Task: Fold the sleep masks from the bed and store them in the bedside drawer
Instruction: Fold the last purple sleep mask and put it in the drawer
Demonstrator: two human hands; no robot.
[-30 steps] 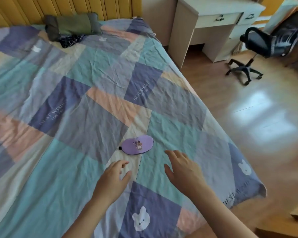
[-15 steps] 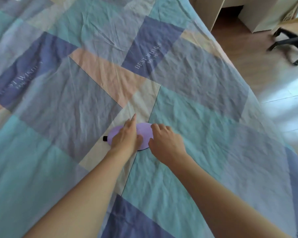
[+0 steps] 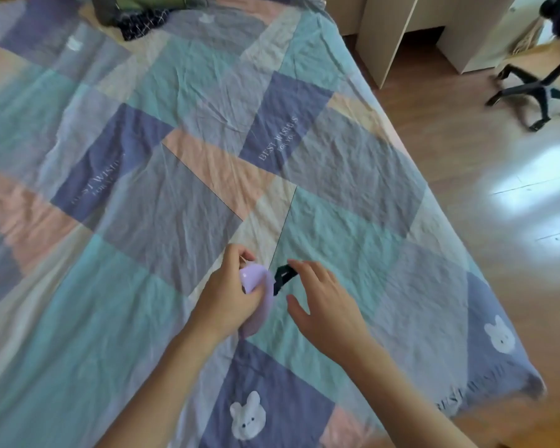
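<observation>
Half a second before, both hands had lain on the sleep mask (image 3: 258, 299), which was flat on the bed (image 3: 143, 195); now the mask had come up off the quilt in the left hand (image 3: 230, 297), and the right hand (image 3: 324, 305) had drawn off to one side. The view had also pulled back, so the far end of the bed and more of the floor (image 3: 498, 253) showed again.

The bed filled most of the view under a patchwork quilt of teal, grey, navy and peach blocks, some printed with white lettering and small white animal faces. At its far end lay a green pillow (image 3: 136, 3) with a dark patterned cloth (image 3: 143, 22) beside it. Past the bed's right edge the wooden floor carried bright patches of light, with a pale desk (image 3: 401, 33) and the black wheeled base of an office chair (image 3: 537, 88) beyond. No drawer or other container appeared in view.

The left hand gripped the lilac mask, its fingers and thumb curled round the upper end. The mask was bent over on itself and hung from the hand just above the quilt near the bed's near edge, its long axis running roughly toward and away from the camera, the lower end reaching toward the wrist. Its black strap (image 3: 283, 276) stuck out to the right from the held end. The right hand hovered just beside the mask with fingers spread and relaxed, grasping nothing, the fingertips close to the strap; whether they touched it could not be told.
</observation>
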